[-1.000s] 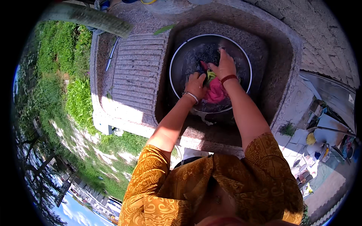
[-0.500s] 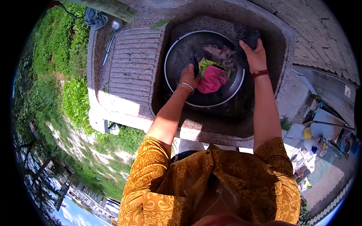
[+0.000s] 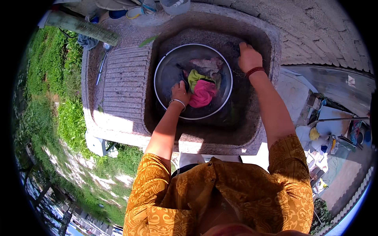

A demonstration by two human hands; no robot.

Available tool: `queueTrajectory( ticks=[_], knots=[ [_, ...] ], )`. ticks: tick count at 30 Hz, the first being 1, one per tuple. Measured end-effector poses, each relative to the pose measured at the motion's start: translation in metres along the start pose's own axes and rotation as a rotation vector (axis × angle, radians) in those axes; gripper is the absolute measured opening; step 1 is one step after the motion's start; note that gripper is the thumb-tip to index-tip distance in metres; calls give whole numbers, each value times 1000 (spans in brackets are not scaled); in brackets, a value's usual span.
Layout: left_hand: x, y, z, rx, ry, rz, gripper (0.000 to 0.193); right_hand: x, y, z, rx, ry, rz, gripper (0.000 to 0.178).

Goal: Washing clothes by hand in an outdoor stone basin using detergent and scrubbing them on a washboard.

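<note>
A round dark basin [image 3: 163, 69] with a pale rim stands in a stone sink. It holds water and a wet heap: a pink cloth [image 3: 202, 94], a yellow-green cloth [image 3: 193, 78] and a greyish-pink cloth [image 3: 208, 63]. My left hand [image 3: 180, 93] is inside the basin at its near left, beside the pink cloth, fingers loosely extended and partly hidden. Outside the basin, by the sink's far right wall, my right hand [image 3: 250, 59] has its fingers curled. Something dark shows at those fingertips, probably a wet cloth, hard to separate from the shadowed sink.
Left of the sink basin lies a ridged stone washboard [image 3: 126, 78]. A ladle [image 3: 101, 67] rests along its left side, near a grey-blue rag [image 3: 87, 41]. A clear plastic tub [image 3: 175, 6] stands on the far ledge. A rough wall [image 3: 315, 35] rises at the right.
My right hand has lowered and its spread fingers have curled; the dark speckled cloth at them is now barely visible. My left hand stays in the basin. The view has shifted, showing more of the far ledge.
</note>
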State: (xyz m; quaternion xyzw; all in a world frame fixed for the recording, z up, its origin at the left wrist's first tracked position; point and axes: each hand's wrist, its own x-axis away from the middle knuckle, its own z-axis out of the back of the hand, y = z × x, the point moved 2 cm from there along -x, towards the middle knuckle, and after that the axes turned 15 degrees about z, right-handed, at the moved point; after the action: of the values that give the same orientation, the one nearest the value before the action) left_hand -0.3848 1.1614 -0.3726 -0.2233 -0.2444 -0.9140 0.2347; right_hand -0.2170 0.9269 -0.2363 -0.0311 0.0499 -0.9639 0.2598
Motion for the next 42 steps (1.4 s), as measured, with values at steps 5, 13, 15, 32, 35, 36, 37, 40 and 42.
queueTrajectory(
  ticks=[5, 13, 15, 32, 35, 36, 37, 40, 42],
  knots=[
    [1, -14, 6, 4, 35, -23, 56, 16, 35, 52, -106, 592, -134, 48],
    [-2, 3, 4, -48, -34, 17, 63, 12, 86, 31, 298, 399, 13, 80],
    [-2, -5, 1, -57, -46, 68, 62, 16, 68, 52, 341, 460, -57, 88],
    [-3, -20, 12, 17, 138, -10, 77, 43, -154, -126, -352, -102, 132, 39],
    [-17, -23, 17, 561, -22, 210, 70, 23, -141, -137, -524, 40, 40, 39],
    [-19, -5, 38, 502, -138, 433, 68, 18, -135, -142, -576, 181, 12, 39],
    [-25, -4, 33, 501, -142, 420, 68, 19, -132, -148, -568, 189, 4, 39],
    [-4, 21, 41, 1494, -531, 568, 70, 29, -130, -165, -1791, 290, -501, 39],
    [11, 12, 53, 1537, -604, 466, 69, 35, -153, -133, -1818, 280, -402, 37]
  ],
)
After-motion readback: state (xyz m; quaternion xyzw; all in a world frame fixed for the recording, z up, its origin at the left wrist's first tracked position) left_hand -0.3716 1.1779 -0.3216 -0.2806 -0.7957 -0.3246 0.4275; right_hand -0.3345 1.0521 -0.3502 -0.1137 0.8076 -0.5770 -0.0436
